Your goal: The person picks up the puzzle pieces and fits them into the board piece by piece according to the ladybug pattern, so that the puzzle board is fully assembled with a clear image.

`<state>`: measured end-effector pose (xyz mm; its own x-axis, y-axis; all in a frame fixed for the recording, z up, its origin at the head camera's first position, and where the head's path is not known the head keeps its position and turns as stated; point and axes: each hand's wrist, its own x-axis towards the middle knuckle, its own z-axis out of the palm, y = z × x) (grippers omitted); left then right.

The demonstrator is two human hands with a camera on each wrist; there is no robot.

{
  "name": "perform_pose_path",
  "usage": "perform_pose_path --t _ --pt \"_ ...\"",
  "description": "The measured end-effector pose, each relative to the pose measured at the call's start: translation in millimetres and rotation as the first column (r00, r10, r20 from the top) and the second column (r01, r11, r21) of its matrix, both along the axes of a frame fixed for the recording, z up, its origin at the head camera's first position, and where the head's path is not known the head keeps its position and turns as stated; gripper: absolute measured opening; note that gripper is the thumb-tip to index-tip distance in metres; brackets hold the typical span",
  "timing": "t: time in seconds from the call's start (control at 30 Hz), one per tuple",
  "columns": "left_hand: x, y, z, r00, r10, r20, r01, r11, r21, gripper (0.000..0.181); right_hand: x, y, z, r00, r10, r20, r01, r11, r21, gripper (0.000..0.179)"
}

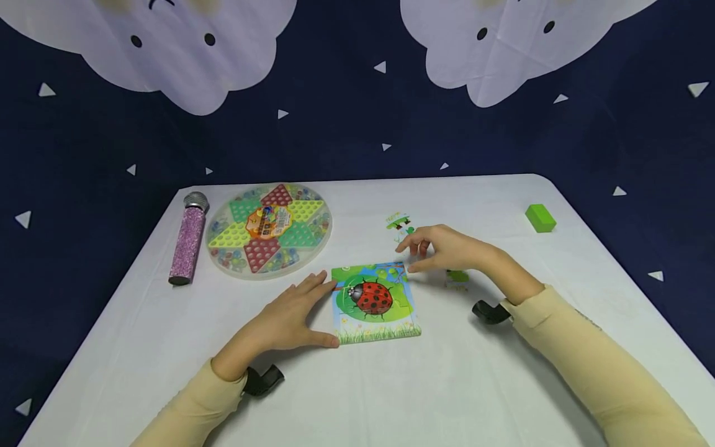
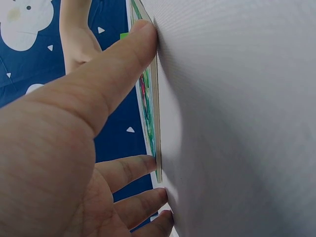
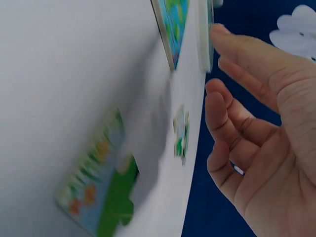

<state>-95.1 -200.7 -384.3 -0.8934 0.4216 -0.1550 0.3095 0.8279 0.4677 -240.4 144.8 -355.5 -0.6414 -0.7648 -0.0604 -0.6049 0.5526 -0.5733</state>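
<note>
A square ladybug jigsaw puzzle (image 1: 373, 304) lies flat on the white table. At its left side, my left hand (image 1: 293, 313) has thumb and fingers spread, the thumb at the near corner and a fingertip at the edge higher up. The left wrist view shows the thumb (image 2: 118, 64) against the puzzle's thin side. Over the far right corner, my right hand (image 1: 447, 248) hovers with fingers loosely bent and nothing between them. One loose puzzle piece (image 1: 398, 221) lies beyond it. Another loose piece (image 3: 106, 177), green with flowers, lies below that hand, partly hidden in the head view.
On the far left stand out a pink glittery microphone (image 1: 187, 242) and a round Chinese checkers set (image 1: 237, 211) with marbles under its clear cover. A green block (image 1: 540, 218) sits at the far right. Behind the table (image 1: 380, 397) hangs a dark blue cloth (image 1: 346, 143).
</note>
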Motion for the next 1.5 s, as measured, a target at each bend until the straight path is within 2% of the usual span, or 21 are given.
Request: perform_pose_path --t 0.27,0.57,0.87,1.17,1.5 --pt "0.1 1.7 1.3 1.000 0.009 0.012 -0.009 1.000 0.002 0.111 -25.9 10.7 7.3 0.990 -0.124 -0.062 0.128 0.989 0.069 0.049" --pt "1.6 -0.3 -0.9 1.000 0.016 0.012 -0.016 1.000 -0.002 0.111 -43.8 15.0 5.1 0.982 -0.185 -0.044 0.189 0.975 0.115 0.052" --pt "2.2 -1.3 -2.5 1.000 0.011 0.002 -0.011 1.000 -0.001 0.112 -52.8 6.3 -3.6 0.981 -0.193 -0.012 0.193 0.973 0.128 0.055" --pt "1.5 -1.4 -1.8 1.000 0.006 -0.008 -0.006 1.000 -0.005 0.111 -57.0 0.7 -7.0 0.978 -0.208 -0.013 0.207 0.963 0.169 0.061" --pt "1.6 -0.9 -1.0 1.000 0.002 -0.005 -0.003 1.000 -0.004 0.111 -58.3 -5.6 -10.1 0.971 -0.240 0.003 0.236 0.960 0.149 0.054"
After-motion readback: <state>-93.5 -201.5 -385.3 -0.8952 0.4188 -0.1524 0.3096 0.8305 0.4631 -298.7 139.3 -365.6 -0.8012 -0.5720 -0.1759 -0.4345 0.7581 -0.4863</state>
